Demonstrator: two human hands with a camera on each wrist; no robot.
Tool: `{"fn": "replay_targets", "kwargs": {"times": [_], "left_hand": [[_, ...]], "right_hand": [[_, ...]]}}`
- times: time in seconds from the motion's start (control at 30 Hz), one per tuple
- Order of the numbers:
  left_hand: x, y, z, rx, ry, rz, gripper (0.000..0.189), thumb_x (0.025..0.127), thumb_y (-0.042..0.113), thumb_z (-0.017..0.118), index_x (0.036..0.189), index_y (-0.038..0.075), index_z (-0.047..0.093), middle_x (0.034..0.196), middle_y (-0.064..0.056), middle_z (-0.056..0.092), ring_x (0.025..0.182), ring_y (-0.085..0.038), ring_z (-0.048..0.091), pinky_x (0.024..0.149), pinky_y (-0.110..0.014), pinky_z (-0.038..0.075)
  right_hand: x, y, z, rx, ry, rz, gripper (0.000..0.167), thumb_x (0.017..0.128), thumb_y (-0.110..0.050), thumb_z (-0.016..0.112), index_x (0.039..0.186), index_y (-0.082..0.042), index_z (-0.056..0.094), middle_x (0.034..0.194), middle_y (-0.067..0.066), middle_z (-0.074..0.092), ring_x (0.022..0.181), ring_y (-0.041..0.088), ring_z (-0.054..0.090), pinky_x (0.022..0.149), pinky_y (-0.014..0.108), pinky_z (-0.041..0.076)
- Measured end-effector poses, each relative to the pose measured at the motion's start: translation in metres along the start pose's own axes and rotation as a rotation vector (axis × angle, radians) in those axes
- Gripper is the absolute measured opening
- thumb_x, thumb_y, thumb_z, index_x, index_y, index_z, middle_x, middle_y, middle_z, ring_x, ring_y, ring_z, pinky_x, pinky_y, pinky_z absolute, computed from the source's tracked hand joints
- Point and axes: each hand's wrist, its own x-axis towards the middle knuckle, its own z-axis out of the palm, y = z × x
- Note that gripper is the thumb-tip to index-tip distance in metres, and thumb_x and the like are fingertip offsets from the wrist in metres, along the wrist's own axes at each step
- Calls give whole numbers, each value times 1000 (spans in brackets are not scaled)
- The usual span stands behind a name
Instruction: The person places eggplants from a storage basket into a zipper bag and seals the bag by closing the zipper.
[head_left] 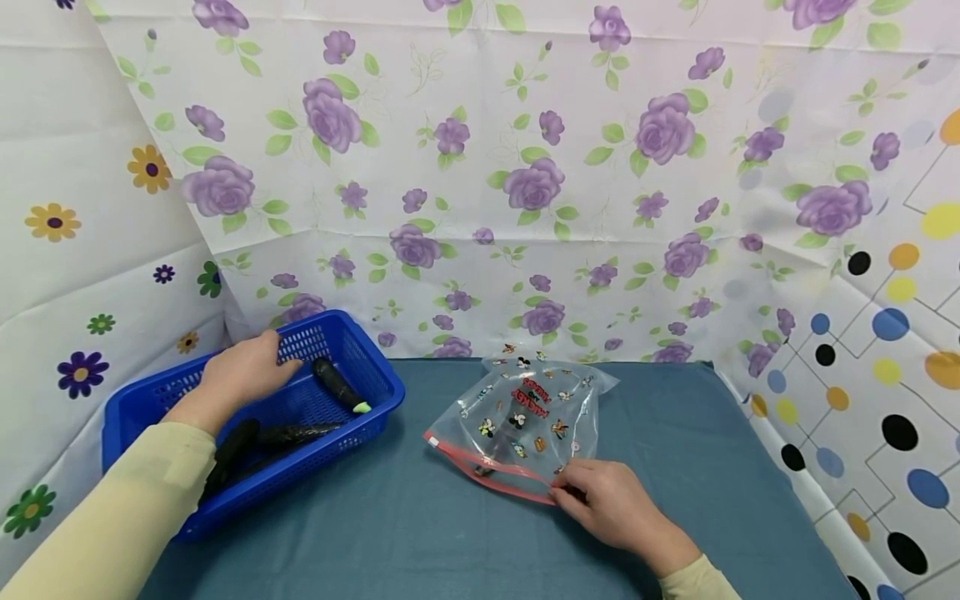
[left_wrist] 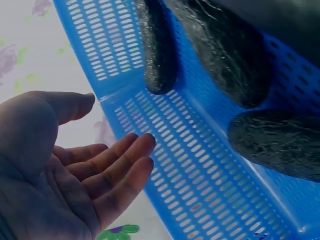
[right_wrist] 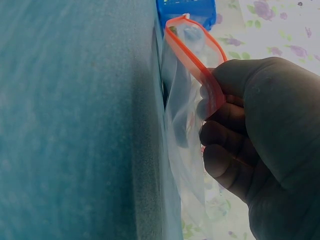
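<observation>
My left hand (head_left: 251, 367) is over a blue perforated basket (head_left: 382, 385), its fingers loose and holding nothing. In the left wrist view the palm and fingers (left_wrist: 117, 187) of that hand show beside the basket's slotted wall. Inside lie long dark vegetables that look like cucumbers, one (head_left: 339, 385) with a light green tip and another (head_left: 296, 433) near the front wall. My right hand (head_left: 618, 504) pinches the red zip edge of a clear printed zip bag (head_left: 525, 408) at its right corner. The bag's mouth gapes in the right wrist view, with the edge (right_wrist: 197, 65) between thumb and fingers.
A blue-green cloth (head_left: 420, 542) covers the table. Behind it hangs a sheet with purple flowers (head_left: 532, 183). Other patterned sheets stand at the left and right sides, the right one with coloured dots (head_left: 891, 325).
</observation>
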Motion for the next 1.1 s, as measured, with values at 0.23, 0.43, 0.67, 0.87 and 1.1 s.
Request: {"fn": "replay_targets", "kwargs": {"times": [0.23, 0.43, 0.67, 0.87, 1.1], "left_hand": [[2, -11, 8, 17, -32, -19, 75, 113, 36, 61, 155, -22, 39, 150, -48, 49, 132, -67, 54, 101, -80, 50], [0, -16, 9, 25, -58, -41, 74, 112, 33, 62, 153, -25, 38, 151, -50, 46, 134, -68, 52, 103, -80, 49], [0, -26, 11, 35, -92, -59, 74, 111, 31, 64, 150, -26, 39, 149, -52, 46, 133, -69, 52, 102, -82, 48], [-2, -33, 14, 31, -134, -49, 75, 111, 32, 64, 151, -27, 39, 153, -52, 42, 135, -72, 48, 105, -83, 45], [2, -43, 19, 28, -189, -42, 73, 111, 33, 66, 146, -28, 45, 149, -54, 45, 133, -72, 50, 104, -82, 47]], "right_hand": [[0, -1, -1, -1, 2, 0, 16, 95, -15, 90, 96, -27, 80, 84, -21, 64, 68, -10, 49, 58, 14, 45], [0, -1, -1, -2, -3, 3, 15, 95, -15, 89, 96, -27, 80, 84, -21, 64, 68, -10, 50, 59, 14, 45], [0, -1, -1, -7, 1, 3, 16, 95, -15, 90, 95, -27, 79, 84, -21, 64, 68, -10, 49, 58, 14, 45], [1, -1, 0, -6, 2, 3, 16, 95, -15, 90, 95, -27, 79, 83, -21, 63, 68, -10, 49, 58, 14, 44], [0, 0, -1, -4, 4, -9, 15, 95, -14, 90, 96, -26, 80, 84, -20, 65, 68, -10, 50, 58, 15, 45]]}}
